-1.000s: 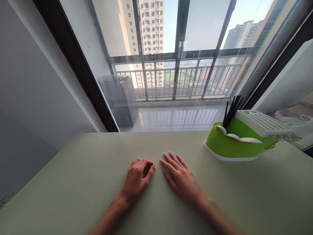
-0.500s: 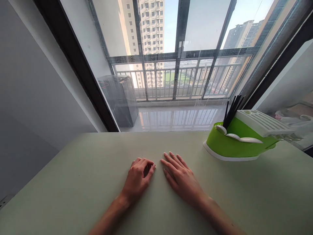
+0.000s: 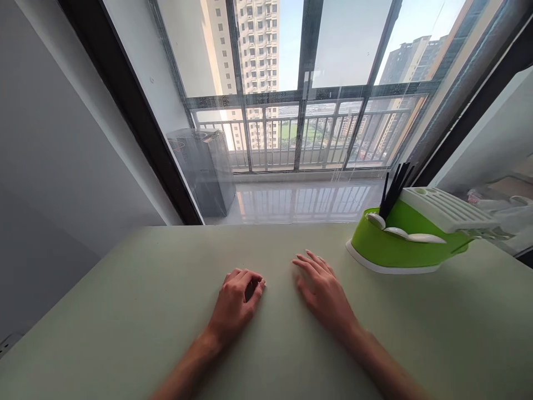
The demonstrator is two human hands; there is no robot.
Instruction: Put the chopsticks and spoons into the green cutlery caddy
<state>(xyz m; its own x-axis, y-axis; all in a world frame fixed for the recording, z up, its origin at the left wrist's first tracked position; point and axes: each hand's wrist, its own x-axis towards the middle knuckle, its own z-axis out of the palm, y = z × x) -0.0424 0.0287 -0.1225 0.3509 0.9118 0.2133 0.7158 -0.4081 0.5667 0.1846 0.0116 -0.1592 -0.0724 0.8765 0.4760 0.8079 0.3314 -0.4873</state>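
Observation:
My left hand [image 3: 235, 297] rests on the pale green tabletop [image 3: 125, 300], its fingers curled and the thumb tip meeting the index fingertip. A dark gap shows inside the curl; whatever the fingers hold, if anything, is too small or hidden. To the right, my right hand [image 3: 325, 291] is open, palm down, with fingers stretched forward and a little apart. Its thumb and fingertips are slightly blurred, and no object shows in it. Beyond it on the right stands a green and white utensil holder [image 3: 395, 250], which the hand does not touch.
Black chopsticks [image 3: 395, 189] stick up from the holder, and white spoons [image 3: 397, 232] lean over its rim. A glass pane rises behind the table's far edge, with a dark grey cabinet [image 3: 208, 172] beyond it. A grey wall [image 3: 50, 166] borders the left side.
My right hand has shifted to the right, away from my left hand, and appears slightly raised. My left hand and the utensil holder stay where they were.

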